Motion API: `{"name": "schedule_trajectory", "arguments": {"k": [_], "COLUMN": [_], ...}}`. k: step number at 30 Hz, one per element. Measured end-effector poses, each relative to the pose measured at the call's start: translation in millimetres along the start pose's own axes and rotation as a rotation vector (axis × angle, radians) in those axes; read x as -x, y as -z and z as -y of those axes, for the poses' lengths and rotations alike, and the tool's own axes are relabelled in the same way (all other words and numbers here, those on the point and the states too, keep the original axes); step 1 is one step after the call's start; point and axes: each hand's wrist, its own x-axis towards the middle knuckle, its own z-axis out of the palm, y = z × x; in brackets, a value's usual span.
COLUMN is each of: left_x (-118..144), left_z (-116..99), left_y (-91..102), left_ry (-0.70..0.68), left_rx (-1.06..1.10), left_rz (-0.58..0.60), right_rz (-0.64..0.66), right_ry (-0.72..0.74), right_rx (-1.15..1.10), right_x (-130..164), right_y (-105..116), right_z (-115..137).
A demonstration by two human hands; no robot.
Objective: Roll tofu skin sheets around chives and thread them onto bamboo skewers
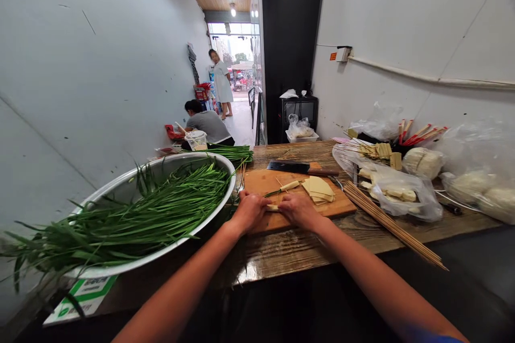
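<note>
Both forearms reach forward, wrists bent down, knuckles up. The left hand (250, 210) and right hand (298, 209) meet on the near edge of the cutting board (338, 204), each clenched on an end of a small pale roll (273, 207), mostly hidden between them. Just beyond lie a finished roll with green stem (285, 187), a stack of tofu sheets (318, 189) and a cleaver (300, 167). Left, a metal basin (120, 187) holds chives (140, 214); the printing on the box (86, 295) below is unreadable. Bamboo skewers (392, 223) cross the tabletop (281, 252) at right.
</note>
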Motion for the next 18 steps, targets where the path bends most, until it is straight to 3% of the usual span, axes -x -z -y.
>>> {"name": "schedule_trajectory", "arguments": {"k": [3, 9, 13, 18], "left_x": [0.8, 8.5, 8.5, 1.4], "left_z": [1.1, 2.6, 4.6, 12.7], "left_y": [-2.9, -4.3, -3.8, -6.7], "left_ry": [-0.049, -0.285, -0.334, -0.29], "left_rx": [-0.056, -0.231, -0.254, -0.195], "left_rz": [-0.031, -0.058, -0.053, -0.002], "right_rz": [0.037, 0.081, 0.077, 0.098], "right_ry": [-0.041, -0.1, -0.056, -0.015], "right_rx": [-0.129, -0.258, -0.146, 0.072], "right_x": [-6.3, -9.5, -9.0, -5.4], "right_y": [2.3, 7.1, 7.0, 13.4], "right_z": [-5.6, -9.4, -5.9, -0.6]}}
